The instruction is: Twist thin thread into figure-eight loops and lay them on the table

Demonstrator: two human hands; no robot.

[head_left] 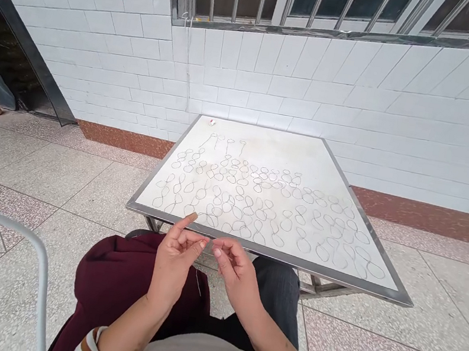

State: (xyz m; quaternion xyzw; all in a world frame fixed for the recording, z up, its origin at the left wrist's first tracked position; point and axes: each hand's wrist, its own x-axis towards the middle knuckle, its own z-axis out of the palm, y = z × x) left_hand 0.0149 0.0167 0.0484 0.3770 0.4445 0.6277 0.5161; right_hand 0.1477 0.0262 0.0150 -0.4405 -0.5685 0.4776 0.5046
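My left hand (176, 253) and my right hand (237, 269) meet fingertip to fingertip just in front of the table's near edge. Each pinches thumb against index finger. A thin pale thread (198, 283) hangs below the left fingers; the part between the fingertips is too fine to make out. On the white tabletop (284, 148) lie several thin looped pieces (227, 207), many shaped like a figure eight, spread in rows. Several longer strands (227, 147) lie near the back left, close to a small red and white item (212, 122).
The table has a grey metal rim (360, 286) and stands against a white tiled wall (274, 101) below a barred window. Dark red cloth (110, 274) covers my lap at left. A grey curved rail (42, 263) stands at far left.
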